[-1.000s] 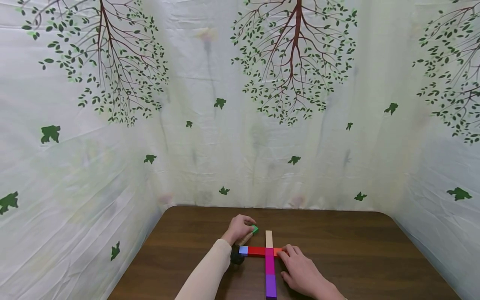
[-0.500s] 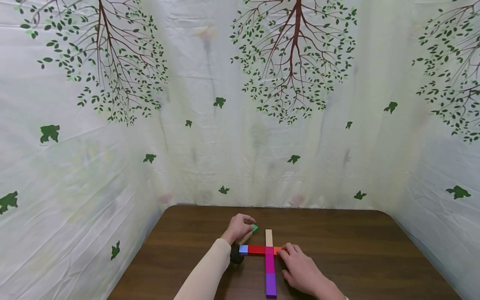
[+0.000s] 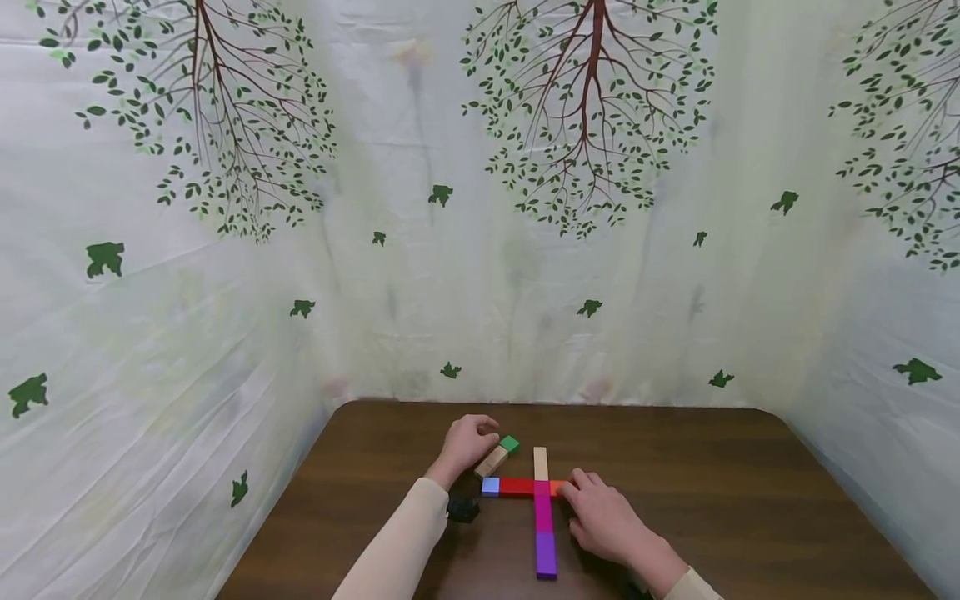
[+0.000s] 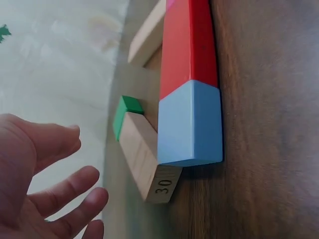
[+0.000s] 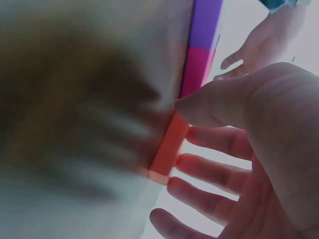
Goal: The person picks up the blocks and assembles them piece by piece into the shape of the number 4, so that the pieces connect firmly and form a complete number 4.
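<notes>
My left hand (image 3: 467, 444) hovers with its fingers apart and holds nothing. Just right of it a plain wooden block (image 3: 491, 460), marked 30 on one end in the left wrist view, lies slanted, a green block (image 3: 509, 443) against its far end. My right hand (image 3: 606, 518) holds an orange block (image 5: 169, 144), thumb and fingertips along its sides; the hand partly covers it. That block continues a cross of blocks: light blue (image 4: 192, 124) and red block (image 3: 517, 487) leftward, magenta (image 3: 542, 504) and purple block (image 3: 546, 556) nearer, a beige block (image 3: 540, 463) at the far end.
All blocks lie on a dark brown wooden table (image 3: 720, 483). Behind it hangs a pale curtain (image 3: 517, 350) printed with trees and leaves. A black wrist device (image 3: 462, 508) sits under the left wrist, near the light blue block.
My left hand has let go of the wooden and green blocks and drawn back to the left, with both now lying uncovered. My right hand stays at the orange block.
</notes>
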`<action>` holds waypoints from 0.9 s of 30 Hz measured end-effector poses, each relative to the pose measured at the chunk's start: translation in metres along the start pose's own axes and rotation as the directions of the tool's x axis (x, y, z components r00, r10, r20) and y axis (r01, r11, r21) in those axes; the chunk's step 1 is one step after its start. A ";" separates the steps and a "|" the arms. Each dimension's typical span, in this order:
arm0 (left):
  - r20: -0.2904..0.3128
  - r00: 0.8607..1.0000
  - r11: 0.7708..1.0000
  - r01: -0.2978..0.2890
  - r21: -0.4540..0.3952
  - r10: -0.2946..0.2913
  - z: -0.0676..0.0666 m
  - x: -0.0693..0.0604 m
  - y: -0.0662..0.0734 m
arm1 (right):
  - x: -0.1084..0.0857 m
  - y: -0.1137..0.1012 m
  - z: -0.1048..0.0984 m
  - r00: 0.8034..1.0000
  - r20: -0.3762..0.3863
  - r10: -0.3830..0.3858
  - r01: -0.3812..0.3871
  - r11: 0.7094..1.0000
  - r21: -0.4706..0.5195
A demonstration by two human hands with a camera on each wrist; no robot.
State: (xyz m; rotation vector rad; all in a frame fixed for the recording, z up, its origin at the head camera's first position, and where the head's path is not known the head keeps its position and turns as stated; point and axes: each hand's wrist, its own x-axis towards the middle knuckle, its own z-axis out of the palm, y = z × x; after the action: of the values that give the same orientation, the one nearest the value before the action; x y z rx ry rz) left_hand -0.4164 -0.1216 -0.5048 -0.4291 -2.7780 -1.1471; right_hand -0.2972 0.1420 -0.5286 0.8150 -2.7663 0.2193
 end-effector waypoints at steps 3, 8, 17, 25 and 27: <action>-0.030 0.999 1.000 0.015 0.006 -0.015 -0.004 -0.009 0.000 | 0.008 -0.001 -0.004 1.000 0.022 -0.013 0.013 1.000 -0.005; -0.069 0.997 1.000 -0.022 0.014 0.023 -0.011 -0.025 0.011 | 0.015 -0.001 -0.012 0.997 0.079 0.005 -0.006 1.000 0.007; -0.142 0.984 0.987 -0.088 0.136 0.108 -0.007 -0.055 0.041 | 0.010 0.001 -0.020 0.998 0.064 0.029 -0.030 1.000 0.003; -0.205 0.961 0.969 -0.146 0.199 0.187 -0.009 -0.087 0.061 | -0.008 0.008 -0.036 0.994 -0.063 0.090 -0.090 0.996 0.011; -0.229 0.950 0.959 -0.161 0.232 0.214 -0.012 -0.097 0.062 | -0.015 0.009 -0.040 0.989 -0.080 0.126 -0.125 0.992 0.020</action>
State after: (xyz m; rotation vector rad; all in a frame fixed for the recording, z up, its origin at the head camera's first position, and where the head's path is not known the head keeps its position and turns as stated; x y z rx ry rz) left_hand -0.3052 -0.1094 -0.4742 -0.4767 -2.5367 -0.7935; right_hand -0.2824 0.1658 -0.4951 0.6211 -2.7445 0.2902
